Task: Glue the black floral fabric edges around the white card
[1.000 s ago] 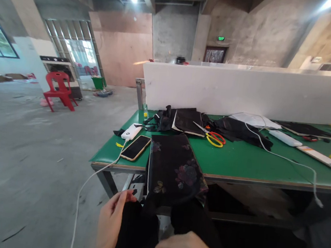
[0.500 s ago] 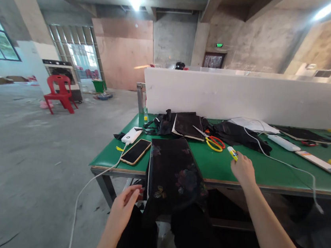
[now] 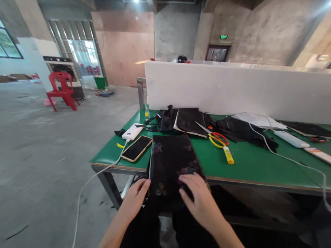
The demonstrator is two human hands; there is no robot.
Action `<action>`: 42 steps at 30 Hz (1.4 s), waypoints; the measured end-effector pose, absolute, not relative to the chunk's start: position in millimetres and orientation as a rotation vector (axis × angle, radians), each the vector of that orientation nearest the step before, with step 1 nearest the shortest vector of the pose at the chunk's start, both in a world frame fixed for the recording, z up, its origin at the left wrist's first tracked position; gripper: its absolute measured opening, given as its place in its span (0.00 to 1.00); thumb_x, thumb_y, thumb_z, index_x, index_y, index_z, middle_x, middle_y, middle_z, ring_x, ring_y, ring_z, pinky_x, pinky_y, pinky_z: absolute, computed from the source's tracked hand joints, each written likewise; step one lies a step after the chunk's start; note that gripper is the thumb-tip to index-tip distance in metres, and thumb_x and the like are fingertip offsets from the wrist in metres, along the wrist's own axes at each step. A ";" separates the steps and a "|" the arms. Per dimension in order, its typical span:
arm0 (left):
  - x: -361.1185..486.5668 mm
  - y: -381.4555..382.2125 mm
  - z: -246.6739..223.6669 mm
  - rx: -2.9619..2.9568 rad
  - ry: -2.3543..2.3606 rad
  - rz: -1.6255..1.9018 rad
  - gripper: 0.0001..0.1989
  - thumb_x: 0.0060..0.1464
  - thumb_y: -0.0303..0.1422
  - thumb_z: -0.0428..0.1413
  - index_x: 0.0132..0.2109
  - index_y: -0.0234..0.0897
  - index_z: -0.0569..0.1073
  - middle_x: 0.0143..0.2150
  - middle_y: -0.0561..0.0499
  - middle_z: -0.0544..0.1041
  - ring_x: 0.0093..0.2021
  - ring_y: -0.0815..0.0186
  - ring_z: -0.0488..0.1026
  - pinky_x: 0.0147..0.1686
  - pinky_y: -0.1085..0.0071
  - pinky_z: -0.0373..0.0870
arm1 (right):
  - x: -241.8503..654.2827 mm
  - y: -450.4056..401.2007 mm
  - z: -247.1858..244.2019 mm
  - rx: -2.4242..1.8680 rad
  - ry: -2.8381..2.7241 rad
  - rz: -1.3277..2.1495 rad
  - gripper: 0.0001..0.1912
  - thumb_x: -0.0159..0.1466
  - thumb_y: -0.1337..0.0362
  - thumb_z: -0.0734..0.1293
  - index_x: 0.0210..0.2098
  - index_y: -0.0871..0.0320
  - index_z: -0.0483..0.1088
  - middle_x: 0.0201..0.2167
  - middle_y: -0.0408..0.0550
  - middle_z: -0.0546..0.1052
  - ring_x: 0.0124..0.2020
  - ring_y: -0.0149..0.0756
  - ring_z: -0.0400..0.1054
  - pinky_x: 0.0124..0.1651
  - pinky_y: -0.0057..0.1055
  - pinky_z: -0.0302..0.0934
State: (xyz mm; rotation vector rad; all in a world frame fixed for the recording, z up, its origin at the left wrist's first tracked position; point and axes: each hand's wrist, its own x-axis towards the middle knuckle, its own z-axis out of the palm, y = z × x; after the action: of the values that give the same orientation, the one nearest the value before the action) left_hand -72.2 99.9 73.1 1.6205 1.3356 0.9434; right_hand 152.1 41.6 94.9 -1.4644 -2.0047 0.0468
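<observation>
A black book with a flowered cover (image 3: pixel 169 156) lies partly on the green table and juts over its front edge toward my lap. My left hand (image 3: pixel 134 200) is closed at the book's left edge, thumb along the side and the other fingers partly hidden. Over the lower right of the cover, my right hand (image 3: pixel 200 199) rests open, fingers apart and holding nothing. A yellow and white glue stick (image 3: pixel 228 155) lies beyond the book to the right, touching or close to scissors (image 3: pixel 218 139) with red and yellow handles.
Left of the book are a phone (image 3: pixel 136 148) and a white power bank (image 3: pixel 132 131) with a cable hanging off the table (image 3: pixel 256 170). Black fabric pieces (image 3: pixel 242 130) and another dark book (image 3: pixel 191 122) lie behind, before a white partition (image 3: pixel 232 89). A red chair (image 3: pixel 63 90) stands left.
My right hand has let go of the glue stick beside the scissors and moved left onto the book. My left hand has come up against the book's left edge.
</observation>
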 end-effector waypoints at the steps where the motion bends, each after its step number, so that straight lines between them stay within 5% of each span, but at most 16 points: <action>1: -71.1 100.0 74.2 1.628 1.322 0.936 0.19 0.54 0.46 0.47 0.35 0.36 0.74 0.36 0.47 0.77 0.41 0.58 0.72 0.42 0.67 0.65 | 140.1 36.4 96.4 -1.430 -2.056 0.069 0.16 0.63 0.65 0.58 0.50 0.55 0.65 0.48 0.48 0.71 0.52 0.36 0.62 0.62 0.45 0.48; 5: -67.6 101.7 78.8 1.611 1.297 0.925 0.19 0.55 0.44 0.46 0.35 0.36 0.75 0.34 0.47 0.76 0.40 0.58 0.71 0.41 0.66 0.66 | 116.7 26.4 102.1 -1.366 -2.127 0.093 0.20 0.61 0.65 0.60 0.53 0.57 0.63 0.52 0.49 0.69 0.55 0.38 0.60 0.63 0.47 0.45; 12: -67.1 122.3 107.7 1.959 0.921 0.989 0.14 0.51 0.28 0.47 0.42 0.38 0.74 0.49 0.46 0.70 0.51 0.62 0.67 0.52 0.68 0.61 | 137.3 32.9 124.1 -1.432 -1.968 0.042 0.24 0.63 0.63 0.56 0.59 0.58 0.55 0.54 0.51 0.67 0.56 0.38 0.58 0.61 0.45 0.50; 18: -62.4 147.2 124.1 2.322 0.876 1.047 0.20 0.40 0.19 0.47 0.40 0.37 0.74 0.41 0.47 0.72 0.45 0.62 0.68 0.46 0.66 0.62 | 138.8 40.7 133.2 -1.538 -1.984 0.023 0.34 0.54 0.56 0.67 0.57 0.58 0.56 0.52 0.52 0.68 0.52 0.42 0.61 0.55 0.41 0.57; 27: -60.0 161.1 126.8 2.473 0.927 1.274 0.02 0.48 0.26 0.55 0.30 0.36 0.67 0.31 0.51 0.68 0.35 0.64 0.66 0.37 0.66 0.63 | 128.6 59.2 120.7 -1.768 -1.810 -0.189 0.18 0.53 0.76 0.66 0.42 0.57 0.67 0.37 0.46 0.74 0.39 0.39 0.67 0.42 0.34 0.60; 33: -68.0 171.2 136.4 2.576 0.637 1.201 0.16 0.52 0.31 0.56 0.49 0.39 0.68 0.47 0.46 0.72 0.51 0.61 0.65 0.51 0.61 0.61 | 133.0 57.3 122.2 -1.729 -1.783 -0.194 0.18 0.52 0.76 0.66 0.41 0.56 0.66 0.37 0.45 0.74 0.39 0.38 0.66 0.43 0.33 0.59; 38: -60.9 175.5 142.3 2.652 0.451 1.028 0.09 0.55 0.29 0.52 0.44 0.40 0.73 0.45 0.49 0.75 0.52 0.62 0.66 0.55 0.60 0.58 | 133.6 58.4 120.1 -1.711 -1.785 -0.206 0.18 0.51 0.75 0.66 0.41 0.56 0.67 0.36 0.45 0.74 0.38 0.38 0.66 0.42 0.33 0.58; 42: -53.4 178.4 137.8 2.627 0.478 0.986 0.06 0.54 0.27 0.52 0.38 0.39 0.73 0.38 0.52 0.77 0.41 0.67 0.72 0.57 0.60 0.56 | 133.6 58.7 118.2 -1.672 -1.806 -0.210 0.18 0.51 0.76 0.66 0.40 0.56 0.67 0.36 0.45 0.74 0.38 0.38 0.65 0.41 0.32 0.58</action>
State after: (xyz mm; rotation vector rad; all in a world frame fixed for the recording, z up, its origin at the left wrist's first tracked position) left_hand -53.4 178.4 137.8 2.6273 0.4781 0.9856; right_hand 133.6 58.7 118.2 -1.6718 -1.8057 -0.2101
